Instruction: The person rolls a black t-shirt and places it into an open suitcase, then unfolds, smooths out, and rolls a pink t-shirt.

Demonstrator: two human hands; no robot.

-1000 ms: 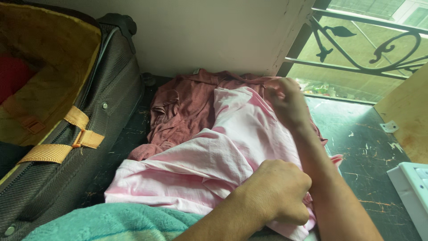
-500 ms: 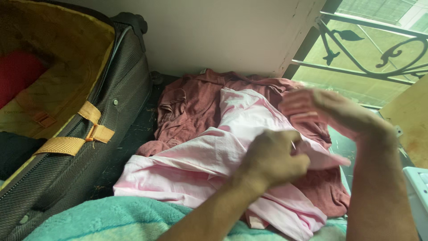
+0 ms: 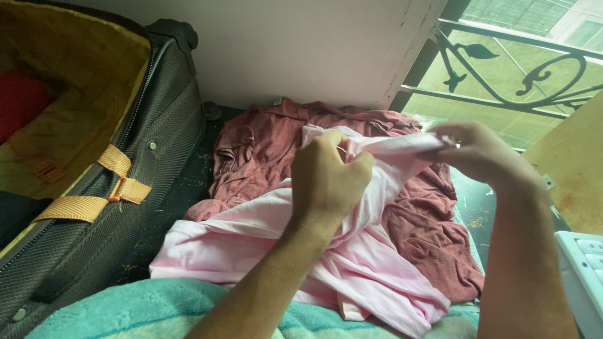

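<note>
A light pink garment (image 3: 270,235) lies crumpled over a dusty-red garment (image 3: 264,144) on a dark surface. My left hand (image 3: 328,177) is closed on a fold of the pink cloth near its upper part. Further right, my right hand (image 3: 477,150) pinches the same pink edge and holds it up, so the cloth stretches taut between both hands above the red garment.
An open dark suitcase (image 3: 94,207) with yellow lining and tan straps stands at the left. A teal towel (image 3: 151,311) lies at the front. A white wall is behind, a window grille (image 3: 521,69) at the upper right, a white object (image 3: 581,270) at the right edge.
Both hands have lifted from the lower folds to the pink garment's upper edge. My left hand moved up and left, and the edge is now stretched between the hands.
</note>
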